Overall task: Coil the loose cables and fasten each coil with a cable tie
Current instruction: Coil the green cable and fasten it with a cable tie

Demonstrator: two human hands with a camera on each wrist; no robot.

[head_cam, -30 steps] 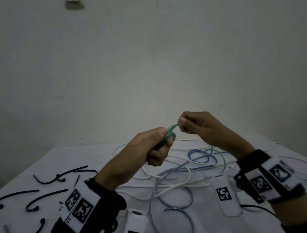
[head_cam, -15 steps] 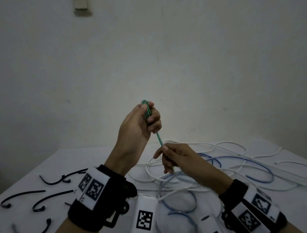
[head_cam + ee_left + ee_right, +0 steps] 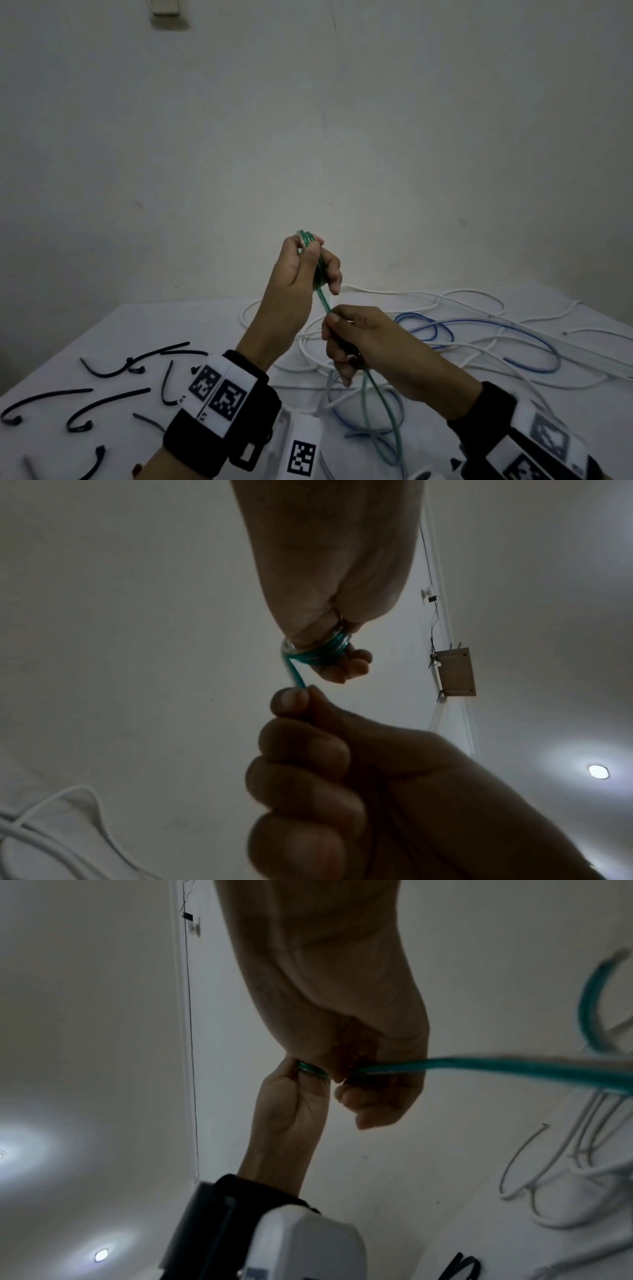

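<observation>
My left hand (image 3: 310,265) is raised above the table and grips a small coil of green cable (image 3: 317,260), wound in tight rings (image 3: 320,649) round its fingers. A short straight run of the green cable (image 3: 323,301) slants down to my right hand (image 3: 346,337), which pinches it between thumb and forefinger just below the left hand. Past the right hand the green cable (image 3: 383,407) hangs in a loose loop to the table. In the right wrist view the green cable (image 3: 479,1066) runs off to the right.
White cables (image 3: 404,298) and blue cables (image 3: 486,329) lie tangled on the white table (image 3: 144,329) behind and under my hands. Several black cable ties (image 3: 106,401) are scattered at the table's left. A wall rises just behind the table.
A second ago both hands were level and close together. The left hand has since lifted with the coil, the right hand has dropped below it, and a stretch of green cable is drawn out between them.
</observation>
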